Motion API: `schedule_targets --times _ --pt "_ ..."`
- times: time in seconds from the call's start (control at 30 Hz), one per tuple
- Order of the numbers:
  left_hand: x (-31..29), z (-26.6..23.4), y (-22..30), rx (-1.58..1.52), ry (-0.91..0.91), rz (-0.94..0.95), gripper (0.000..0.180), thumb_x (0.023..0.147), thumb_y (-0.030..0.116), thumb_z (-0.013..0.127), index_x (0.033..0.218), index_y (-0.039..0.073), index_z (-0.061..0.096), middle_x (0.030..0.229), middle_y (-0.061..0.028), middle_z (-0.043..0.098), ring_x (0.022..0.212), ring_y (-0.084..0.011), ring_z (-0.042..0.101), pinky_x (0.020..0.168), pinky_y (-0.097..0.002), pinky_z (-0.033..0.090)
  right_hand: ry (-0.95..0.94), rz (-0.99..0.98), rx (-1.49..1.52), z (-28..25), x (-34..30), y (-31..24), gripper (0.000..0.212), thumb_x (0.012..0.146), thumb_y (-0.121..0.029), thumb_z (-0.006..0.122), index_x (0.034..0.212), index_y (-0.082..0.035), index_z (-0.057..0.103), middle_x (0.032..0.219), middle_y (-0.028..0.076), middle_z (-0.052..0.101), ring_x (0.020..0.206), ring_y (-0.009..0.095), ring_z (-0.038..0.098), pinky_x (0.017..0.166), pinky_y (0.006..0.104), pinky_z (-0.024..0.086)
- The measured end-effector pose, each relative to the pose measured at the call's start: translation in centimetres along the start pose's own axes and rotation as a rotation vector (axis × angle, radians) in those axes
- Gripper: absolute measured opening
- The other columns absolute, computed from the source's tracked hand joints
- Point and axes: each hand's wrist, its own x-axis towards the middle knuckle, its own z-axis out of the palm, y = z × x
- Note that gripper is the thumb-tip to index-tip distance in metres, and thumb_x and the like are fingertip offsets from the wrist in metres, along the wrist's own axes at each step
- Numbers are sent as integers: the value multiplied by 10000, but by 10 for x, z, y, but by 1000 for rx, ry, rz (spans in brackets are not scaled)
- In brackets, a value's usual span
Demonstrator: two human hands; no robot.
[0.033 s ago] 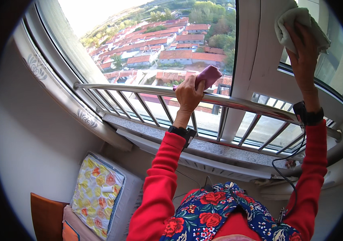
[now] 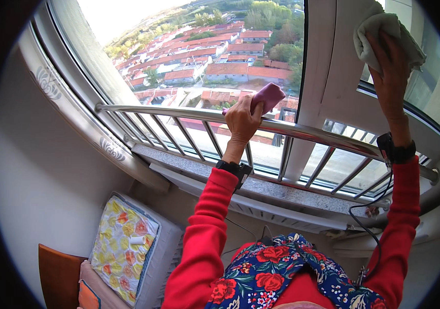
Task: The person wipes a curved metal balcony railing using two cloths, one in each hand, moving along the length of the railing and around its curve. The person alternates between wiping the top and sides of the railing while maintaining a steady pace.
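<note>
My left hand is closed around a folded purple-pink cloth and rests on the top bar of the metal railing. Some of the cloth sticks out above my fingers, and a small end shows at the other side of the hand. Up at the far right, my right hand holds a folded pale grey cloth against the white window frame, close to a glass pane. The fingers are partly bent over this cloth.
Beyond the large window lie red-roofed houses far below. Under the railing run a speckled stone sill and a white radiator. At lower left stands a white appliance-like box with a floral cover. A black cable hangs along my right arm.
</note>
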Motion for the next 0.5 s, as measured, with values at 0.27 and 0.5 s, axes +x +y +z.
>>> schedule_targets --times 0.27,0.5 --pt "1 1 1 37 -11 -5 267 869 348 634 899 82 634 741 -113 672 654 -303 663 608 -395 504 -192 -94 -163 -25 -12 63 750 813 -117 764 1457 -295 424 1418 9 496 1254 250 516 1053 429 435" --pt "1 0 3 57 -14 -27 263 872 355 632 914 96 642 744 -101 681 664 -299 663 634 -408 496 164 128 -187 -61 13 129 476 926 -391 612 1152 28 604 1071 261 630 935 417 624 818 477 496"
